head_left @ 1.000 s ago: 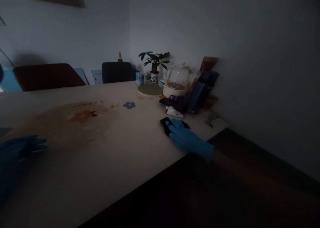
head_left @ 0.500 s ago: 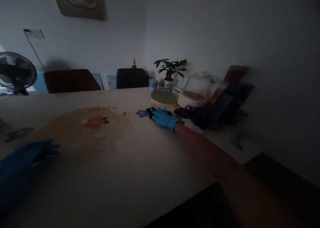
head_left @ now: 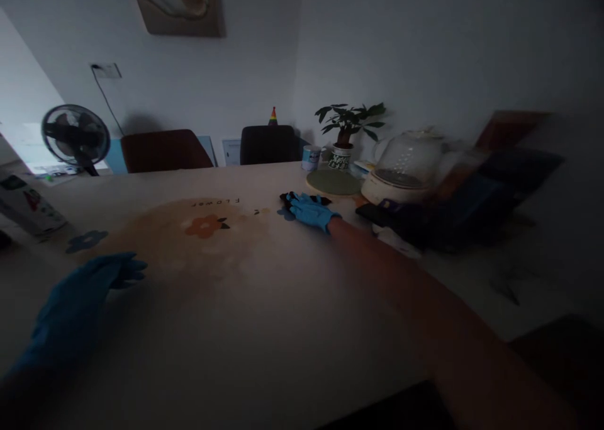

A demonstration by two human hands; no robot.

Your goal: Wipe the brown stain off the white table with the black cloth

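Nearest, on the left, the left hand (head_left: 87, 288) in a blue glove lies palm down on the table (head_left: 245, 316). Its grip is loose and wide and holds nothing. A printed orange flower (head_left: 204, 226) on the tablecloth sits just beyond it, toward the middle. The right arm stretches well across the table. The right hand (head_left: 311, 211) (gloved in blue too) lies flat on a dark cloth (head_left: 287, 198), the grip spread over it rather than curled round it. The cloth pokes out past the fingertips on the far side. Just beyond is a round green mat (head_left: 333, 182), with a glass kettle (head_left: 406, 169) to its right amid clutter too dim to make out. Farther back stand a small cup (head_left: 311, 158) and a potted plant (head_left: 350, 128). At the far edge are a brown chair (head_left: 163, 150) and a black chair (head_left: 268, 144), and a fan (head_left: 75, 135) stands far left.
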